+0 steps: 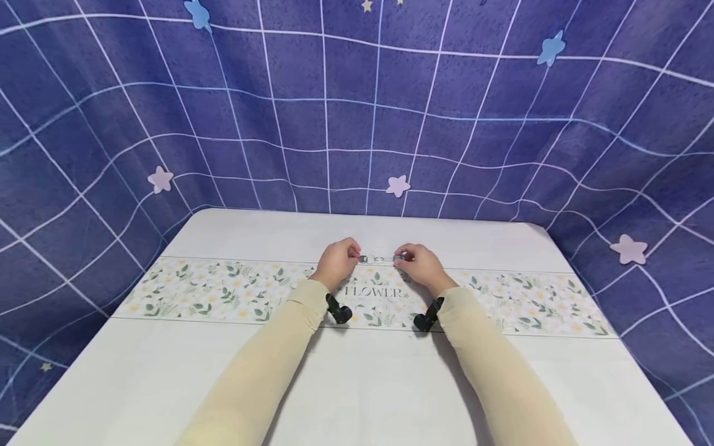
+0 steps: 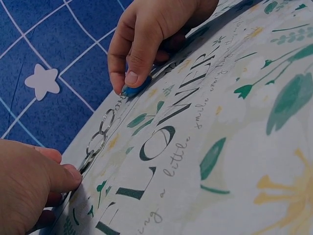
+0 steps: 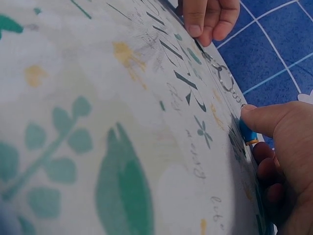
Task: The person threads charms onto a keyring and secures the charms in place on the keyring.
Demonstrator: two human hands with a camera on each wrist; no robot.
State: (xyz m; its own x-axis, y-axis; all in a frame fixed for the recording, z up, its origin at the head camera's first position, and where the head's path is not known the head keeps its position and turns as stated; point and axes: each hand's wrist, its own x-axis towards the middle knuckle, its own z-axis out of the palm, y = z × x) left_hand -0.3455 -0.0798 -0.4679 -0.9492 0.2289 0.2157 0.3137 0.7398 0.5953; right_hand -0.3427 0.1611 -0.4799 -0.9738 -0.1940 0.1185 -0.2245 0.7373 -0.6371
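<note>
A keychain made of linked metal rings (image 2: 96,145) and a short chain (image 3: 237,96) stretches between the two hands, close above the white table. At its right end is a blue fob (image 3: 248,132) with a yellowish edge, pinched between thumb and fingers of my right hand (image 1: 422,266). My left hand (image 1: 336,263) pinches the other end, a dark narrow piece (image 1: 363,259) whose kind is mostly hidden by the fingertips. In the left wrist view the rings hang together between the hands, and my left thumb lies near the lower ring.
The table (image 1: 357,371) has a flowered band (image 1: 212,288) with the printed word FLOWER. Behind it hangs a blue curtain (image 1: 346,124) with white grid lines and stars. A black wrist mount (image 1: 338,310) sits on each sleeve.
</note>
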